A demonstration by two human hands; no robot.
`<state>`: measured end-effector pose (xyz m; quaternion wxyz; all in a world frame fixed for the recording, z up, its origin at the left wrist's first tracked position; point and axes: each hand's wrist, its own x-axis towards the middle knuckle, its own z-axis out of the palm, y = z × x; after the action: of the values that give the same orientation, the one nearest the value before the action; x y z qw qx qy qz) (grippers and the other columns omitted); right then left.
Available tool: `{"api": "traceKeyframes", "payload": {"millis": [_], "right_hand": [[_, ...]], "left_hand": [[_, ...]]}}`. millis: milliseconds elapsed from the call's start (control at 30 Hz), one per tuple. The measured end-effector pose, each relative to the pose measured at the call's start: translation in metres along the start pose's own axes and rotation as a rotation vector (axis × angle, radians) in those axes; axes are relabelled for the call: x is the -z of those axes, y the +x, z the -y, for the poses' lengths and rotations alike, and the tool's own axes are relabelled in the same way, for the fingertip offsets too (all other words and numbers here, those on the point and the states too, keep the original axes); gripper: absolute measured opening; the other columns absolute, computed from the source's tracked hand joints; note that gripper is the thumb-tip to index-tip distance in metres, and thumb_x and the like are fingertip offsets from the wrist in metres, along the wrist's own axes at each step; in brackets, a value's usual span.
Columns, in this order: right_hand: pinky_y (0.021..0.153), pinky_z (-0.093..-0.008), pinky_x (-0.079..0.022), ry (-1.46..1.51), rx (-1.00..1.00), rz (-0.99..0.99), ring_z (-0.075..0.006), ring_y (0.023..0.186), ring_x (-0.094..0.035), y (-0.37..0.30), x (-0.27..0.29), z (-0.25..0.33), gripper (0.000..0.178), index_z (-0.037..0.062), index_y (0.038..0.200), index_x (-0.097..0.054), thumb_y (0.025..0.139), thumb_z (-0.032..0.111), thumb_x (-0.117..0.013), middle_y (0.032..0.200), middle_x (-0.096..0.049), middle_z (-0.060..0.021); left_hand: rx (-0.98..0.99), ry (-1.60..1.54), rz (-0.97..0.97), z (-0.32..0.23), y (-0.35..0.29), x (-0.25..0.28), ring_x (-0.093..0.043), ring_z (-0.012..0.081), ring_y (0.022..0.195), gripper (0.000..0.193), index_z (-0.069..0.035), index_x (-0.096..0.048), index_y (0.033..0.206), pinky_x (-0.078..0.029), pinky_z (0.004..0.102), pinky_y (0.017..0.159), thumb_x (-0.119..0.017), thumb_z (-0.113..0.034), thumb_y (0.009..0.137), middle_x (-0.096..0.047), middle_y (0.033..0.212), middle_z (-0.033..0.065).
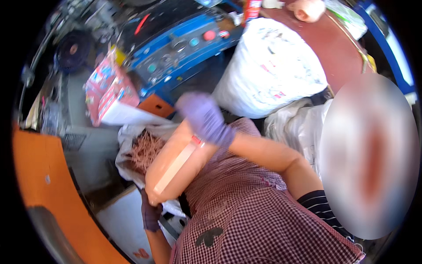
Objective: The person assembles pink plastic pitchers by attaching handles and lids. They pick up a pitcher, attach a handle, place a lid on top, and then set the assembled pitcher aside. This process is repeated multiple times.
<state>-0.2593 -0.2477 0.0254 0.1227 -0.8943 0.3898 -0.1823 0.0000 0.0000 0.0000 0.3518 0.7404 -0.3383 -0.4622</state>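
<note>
Head view: a long peach-coloured roll [176,165] with a pale strip down its length sits at picture centre, tilted, upper end toward 1 o'clock, lower end toward 7 o'clock, lying against a checked maroon-and-white apron [246,211]. Right hand [204,119], in a purple glove and blurred, rests on the roll's upper end, fingers curled over it and clamped on the roll; its bare forearm runs off toward 4 o'clock to a dark striped sleeve [318,204]. Left hand [150,213], also in a dark purple glove, is at the roll's lower end, closed around the bottom of the roll from underneath; grip partly hidden by the roll itself. Just beside the roll at 9 o'clock, an open white bag [127,141] holds a heap of thin reddish-brown strands [145,149]. At 10 o'clock, a pink printed carton [107,90]. At 12 o'clock, a blue machine panel [184,48] with round buttons, red and teal among them. At 1 o'clock, a large filled white sack [268,70], behind it a brown counter [334,48]. At 8 o'clock, along the picture's rim, a curved orange surface [44,176]. At 3 o'clock, a blurred oval patch; nothing can be told there.
</note>
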Motion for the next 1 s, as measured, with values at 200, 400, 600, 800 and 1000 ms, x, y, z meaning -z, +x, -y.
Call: {"api": "traceKeyframes", "payload": {"millis": [200,400,600,800,1000], "right_hand": [[0.092,-0.0407,-0.042,-0.141,-0.037,-0.514,-0.0273,0.106,-0.055,-0.022,0.003,-0.074,0.032,0.0081,0.106,-0.057,0.077,0.021,-0.060,0.111,-0.057,-0.0116],[0.086,-0.0442,-0.047,0.049,-0.091,-0.638,-0.0337,0.100,-0.059,-0.085,0.091,-0.178,0.025,0.0038,0.104,-0.062,0.080,0.013,-0.064,0.109,-0.060,-0.0151],[0.089,-0.0438,-0.047,-0.482,-0.438,-0.464,-0.0331,0.104,-0.059,-0.115,0.164,-0.311,0.024,0.0082,0.102,-0.069,0.079,0.016,-0.066,0.109,-0.062,-0.0148],[0.093,-0.0442,-0.048,-0.417,-0.440,-0.279,-0.0373,0.107,-0.060,-0.130,0.158,-0.368,0.010,0.0040,0.086,-0.067,0.080,0.011,-0.062,0.123,-0.060,-0.0181],[0.097,-0.0416,-0.044,0.034,-0.194,-0.292,-0.0366,0.110,-0.057,-0.098,0.181,-0.261,0.022,0.0029,0.112,-0.063,0.094,0.007,-0.051,0.120,-0.059,-0.0176]], "left_hand": [[0.174,-0.151,0.073,-0.016,0.001,-0.007,-0.050,0.0074,0.055,0.046,-0.013,-0.055,0.116,-0.037,0.0176,0.044,-0.044,-0.054,0.097,-0.062,0.089,0.0028],[0.156,-0.517,-0.238,0.048,0.024,0.030,-0.053,0.0087,0.057,0.051,-0.009,-0.050,0.133,-0.037,0.0185,0.045,-0.053,-0.044,0.096,-0.065,0.101,0.0061],[-0.643,0.194,-0.403,-0.150,-0.021,0.002,-0.049,0.0297,0.123,0.105,0.003,-0.020,0.152,-0.041,0.0416,0.103,-0.080,-0.033,0.074,-0.046,0.139,0.0194],[-0.843,0.289,-0.136,-0.260,-0.026,-0.070,-0.058,0.0281,0.113,0.115,0.004,-0.021,0.148,-0.045,0.0414,0.100,-0.090,-0.018,0.058,-0.057,0.124,0.0164],[-0.911,0.320,0.086,-0.242,-0.008,-0.100,-0.059,0.0293,0.116,0.119,0.004,-0.011,0.150,-0.045,0.0400,0.102,-0.088,-0.014,0.061,-0.057,0.128,0.0191]]}}
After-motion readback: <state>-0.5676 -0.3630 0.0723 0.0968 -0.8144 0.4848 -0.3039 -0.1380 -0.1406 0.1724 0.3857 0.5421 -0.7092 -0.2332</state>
